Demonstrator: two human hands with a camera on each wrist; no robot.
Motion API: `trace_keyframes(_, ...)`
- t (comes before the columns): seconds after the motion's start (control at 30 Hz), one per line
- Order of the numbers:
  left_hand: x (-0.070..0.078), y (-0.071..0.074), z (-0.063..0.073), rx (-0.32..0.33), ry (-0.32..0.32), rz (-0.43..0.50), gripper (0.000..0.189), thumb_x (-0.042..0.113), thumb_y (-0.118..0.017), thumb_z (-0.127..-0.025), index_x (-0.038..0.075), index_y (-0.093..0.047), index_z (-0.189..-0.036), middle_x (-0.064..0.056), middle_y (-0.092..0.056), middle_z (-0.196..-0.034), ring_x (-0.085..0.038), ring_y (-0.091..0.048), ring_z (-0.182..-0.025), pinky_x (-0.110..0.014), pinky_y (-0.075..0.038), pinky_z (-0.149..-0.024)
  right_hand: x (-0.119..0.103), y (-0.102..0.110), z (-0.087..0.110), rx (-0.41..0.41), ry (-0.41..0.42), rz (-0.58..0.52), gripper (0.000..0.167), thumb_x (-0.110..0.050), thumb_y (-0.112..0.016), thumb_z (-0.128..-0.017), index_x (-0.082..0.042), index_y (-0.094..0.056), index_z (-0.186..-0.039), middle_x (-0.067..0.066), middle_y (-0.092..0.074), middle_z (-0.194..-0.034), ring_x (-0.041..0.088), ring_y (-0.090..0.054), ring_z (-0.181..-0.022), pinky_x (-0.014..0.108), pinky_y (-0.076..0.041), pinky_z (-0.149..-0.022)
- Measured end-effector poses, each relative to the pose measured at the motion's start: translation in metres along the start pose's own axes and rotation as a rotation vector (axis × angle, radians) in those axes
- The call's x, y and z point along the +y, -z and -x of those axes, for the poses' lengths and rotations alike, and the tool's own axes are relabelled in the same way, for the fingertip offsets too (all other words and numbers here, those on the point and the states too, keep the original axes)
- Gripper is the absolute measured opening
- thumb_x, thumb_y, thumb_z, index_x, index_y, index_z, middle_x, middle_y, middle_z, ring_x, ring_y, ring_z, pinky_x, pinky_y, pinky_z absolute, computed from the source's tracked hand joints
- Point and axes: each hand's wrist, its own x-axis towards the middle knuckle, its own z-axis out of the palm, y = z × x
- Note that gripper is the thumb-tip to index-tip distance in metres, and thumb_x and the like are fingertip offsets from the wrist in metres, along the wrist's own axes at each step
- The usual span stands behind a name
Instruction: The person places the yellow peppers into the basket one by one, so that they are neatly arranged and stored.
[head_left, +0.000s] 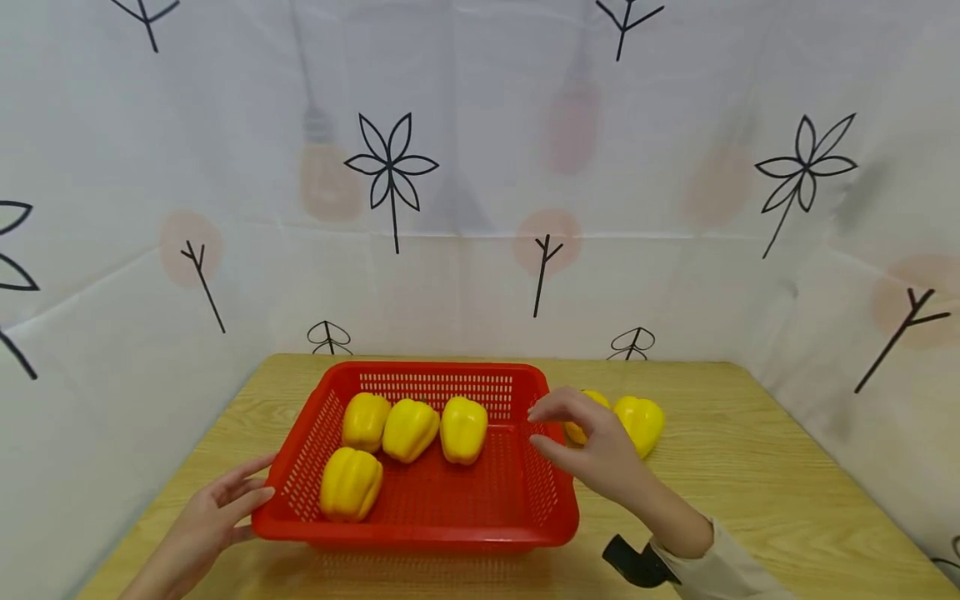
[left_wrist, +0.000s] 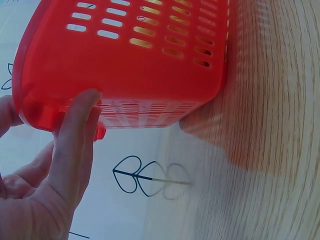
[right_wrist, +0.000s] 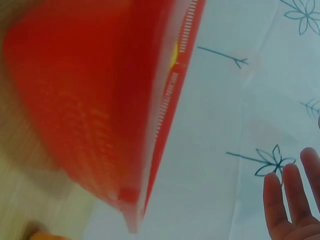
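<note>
A red plastic basket [head_left: 442, 536] with slotted walls stands on the table. Inside it, several yellow bell peppers [head_left: 410, 430] lie toward the left and back, one pepper [head_left: 351, 485] nearer the front. My left hand [head_left: 198, 525] grips the basket's left rim; the left wrist view shows fingers [left_wrist: 75, 125] under the rim. Beside the basket's right rim, my right hand [head_left: 600, 454] hovers with thumb and fingers apart, nothing between them. Two more bell peppers are on the table behind it: one pepper [head_left: 639, 423] shows well, the other pepper [head_left: 597, 397] is partly hidden by the hand.
The wooden table [head_left: 750, 500] reaches back to a white cloth [head_left: 465, 283] printed with plants, which also hangs along both sides. A black strap [head_left: 637, 562] is on my right wrist, by a light sleeve [head_left: 720, 562].
</note>
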Motion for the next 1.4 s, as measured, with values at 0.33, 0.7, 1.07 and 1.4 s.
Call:
trace_keyframes(0.33, -0.002, 0.001, 0.000, 0.006, -0.004, 0.010, 0.060, 0.020, -0.059, -0.093, 0.005, -0.032, -0.144, -0.009, -0.058, -0.113, -0.018, -0.061, -0.093, -0.041, -0.053, -0.077, 0.012, 0.014, 0.015, 0.045, -0.016, 0.014, 0.029, 0.008, -0.072, -0.076, -0.011, -0.063, -0.096, 0.003, -0.060, -0.095, 0.013, -0.057, -0.086, 0.023, -0.052, -0.071)
trace_keyframes(0.7, -0.001, 0.000, 0.000, 0.008, -0.003, -0.008, 0.063, 0.021, -0.059, -0.093, 0.003, -0.028, -0.145, -0.010, -0.056, -0.115, -0.017, -0.060, -0.093, -0.041, -0.053, -0.077, 0.029, 0.027, 0.031, 0.094, -0.078, 0.112, 0.032, 0.010, -0.072, -0.073, -0.012, -0.063, -0.095, -0.002, -0.059, -0.093, 0.009, -0.054, -0.083, 0.019, -0.048, -0.066)
trace_keyframes(1.07, -0.001, -0.001, -0.001, -0.002, -0.024, 0.002, 0.061, 0.019, -0.059, -0.093, 0.004, -0.031, -0.144, -0.011, -0.057, -0.116, -0.017, -0.061, -0.093, -0.041, -0.053, -0.077, 0.045, 0.036, 0.041, 0.115, -0.054, 0.173, 0.034, 0.012, -0.074, -0.070, -0.012, -0.064, -0.093, -0.003, -0.059, -0.092, 0.007, -0.053, -0.085, 0.012, -0.043, -0.077)
trace_keyframes(1.4, 0.001, -0.001, -0.001, -0.020, -0.025, 0.010, 0.065, 0.019, -0.058, -0.093, 0.001, -0.025, -0.146, -0.011, -0.057, -0.115, -0.019, -0.061, -0.094, -0.041, -0.052, -0.078, 0.067, 0.042, 0.052, 0.117, -0.118, 0.283, 0.031, 0.008, -0.076, -0.070, -0.010, -0.063, -0.091, -0.002, -0.060, -0.092, 0.007, -0.050, -0.091, 0.012, -0.039, -0.081)
